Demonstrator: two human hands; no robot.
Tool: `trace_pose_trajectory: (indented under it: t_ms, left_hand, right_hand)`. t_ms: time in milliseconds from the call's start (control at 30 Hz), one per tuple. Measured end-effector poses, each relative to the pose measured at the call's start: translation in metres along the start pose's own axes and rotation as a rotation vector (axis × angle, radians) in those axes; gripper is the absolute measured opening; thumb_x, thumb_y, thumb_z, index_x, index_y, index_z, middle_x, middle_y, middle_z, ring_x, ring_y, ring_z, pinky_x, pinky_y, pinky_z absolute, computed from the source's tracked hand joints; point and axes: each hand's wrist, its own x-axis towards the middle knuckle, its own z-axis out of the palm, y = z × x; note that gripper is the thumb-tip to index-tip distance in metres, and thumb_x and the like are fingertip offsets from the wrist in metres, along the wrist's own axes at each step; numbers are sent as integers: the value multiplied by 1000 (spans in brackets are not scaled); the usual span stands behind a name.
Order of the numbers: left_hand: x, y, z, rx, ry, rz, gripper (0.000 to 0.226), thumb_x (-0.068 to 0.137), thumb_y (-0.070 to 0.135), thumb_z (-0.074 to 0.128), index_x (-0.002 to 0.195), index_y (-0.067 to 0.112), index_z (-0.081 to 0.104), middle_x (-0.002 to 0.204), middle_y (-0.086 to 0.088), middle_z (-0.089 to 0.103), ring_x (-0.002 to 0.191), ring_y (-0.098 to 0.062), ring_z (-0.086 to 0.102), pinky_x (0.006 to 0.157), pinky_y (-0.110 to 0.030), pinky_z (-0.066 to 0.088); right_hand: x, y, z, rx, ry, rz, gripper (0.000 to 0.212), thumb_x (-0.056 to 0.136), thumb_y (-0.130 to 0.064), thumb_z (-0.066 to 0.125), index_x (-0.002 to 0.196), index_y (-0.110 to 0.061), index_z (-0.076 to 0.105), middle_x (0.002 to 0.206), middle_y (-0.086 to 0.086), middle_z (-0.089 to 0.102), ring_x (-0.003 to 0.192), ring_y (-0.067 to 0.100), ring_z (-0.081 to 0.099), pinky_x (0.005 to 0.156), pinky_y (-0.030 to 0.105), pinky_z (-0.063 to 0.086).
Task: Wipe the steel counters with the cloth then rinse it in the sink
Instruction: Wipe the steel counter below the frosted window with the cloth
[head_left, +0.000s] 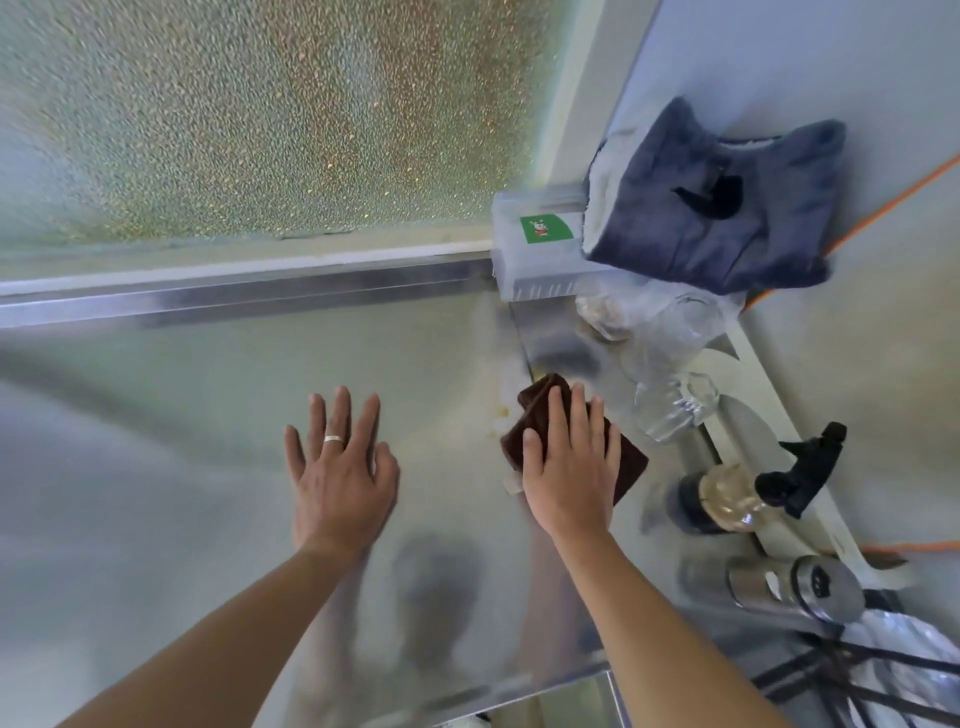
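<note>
Right hand flat on cloth

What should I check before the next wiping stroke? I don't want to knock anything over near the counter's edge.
1. Cloth under the right hand, palm flat on it: ok.
2. Left hand off the cloth, open over the steel counter: ok.
3. Yellowish residue just left of the cloth, not wiped: not ok.
4. Spray bottle lying close to the right of the cloth: not ok.
5. Clear plastic bottles crowd the corner beyond the cloth: not ok.
6. Cloth dampness: cannot tell.
</note>
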Motion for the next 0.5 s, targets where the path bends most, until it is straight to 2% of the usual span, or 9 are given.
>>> trace_pose_trajectory:
  t_ms: [333,500]
  left_hand:
    - [5,3,1,21,-8,7,65,95,47,26,159,35,28,170,1,17,159,-23,-2,127,-53,0]
    - [6,4,1,24,-17,13,64,96,47,27,159,34,28,170,0,17,158,-23,-2,127,-52,0]
  right_hand:
    - [99,-34,11,29,44,-60,62,104,-50,24,160,-24,30,167,6,27,156,31,18,125,55,17]
    - [105,-39,10,41,52,-126,58,104,-45,28,157,-26,36,165,5,33,155,33,21,124,55,20]
